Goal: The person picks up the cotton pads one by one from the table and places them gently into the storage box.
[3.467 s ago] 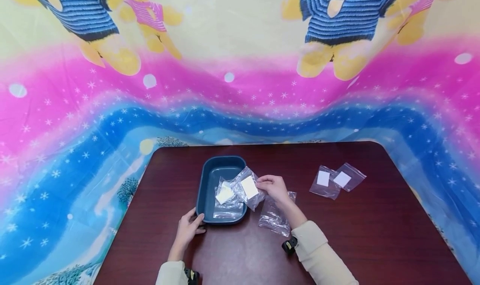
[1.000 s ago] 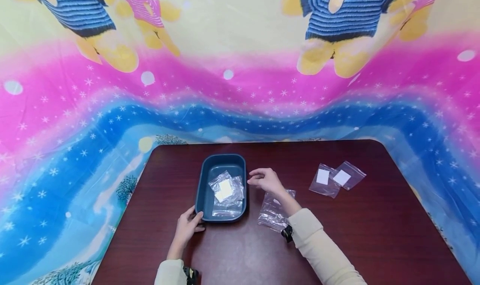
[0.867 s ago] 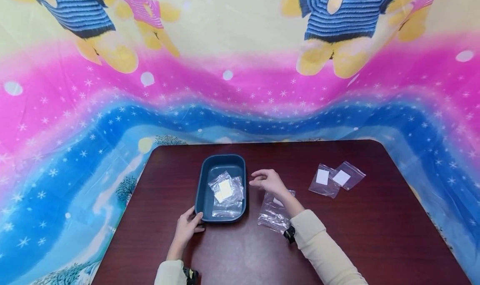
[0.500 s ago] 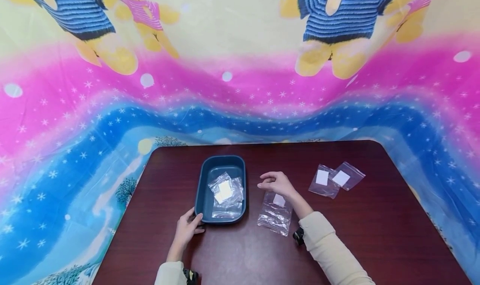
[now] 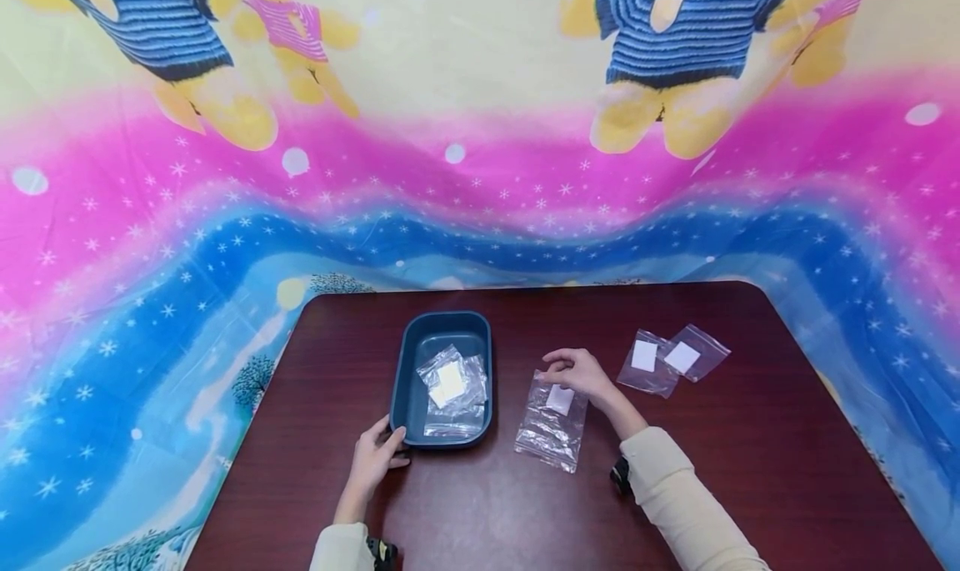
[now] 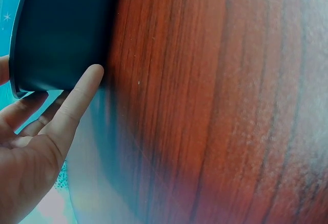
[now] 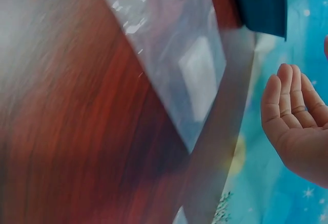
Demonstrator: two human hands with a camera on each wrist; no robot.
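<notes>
- While the left hand (image 5: pixel 371 457) is gripping the blue bin (image 5: pixel 410 388) by its near left corner, thumb sitting on the rim, the right hand (image 5: pixel 585 375) is holding nothing, fingers just bending loosely.
- That free hand is hovering right of the bin, fingertips showing over the far end of a crinkly zip bag (image 5: pixel 550 433). Honestly can't tell if they're touching it.
- Said bag is lying flat just right of the bin, with a white slip (image 5: pixel 559 398) showing through.
- Inside the bin, a loose heap of clear bags (image 5: pixel 455 417) is sitting toward the near right side, shiny white rectangle on top.
- Well right of the bin, two overlapping bags (image 5: pixel 649 382) are lying together, each showing its own white rectangle.
- Under the bin, a dark reddish wood table (image 5: pixel 487 513) is holding everything up, and a cartoon backdrop (image 5: pixel 480 187) is hanging behind.
</notes>
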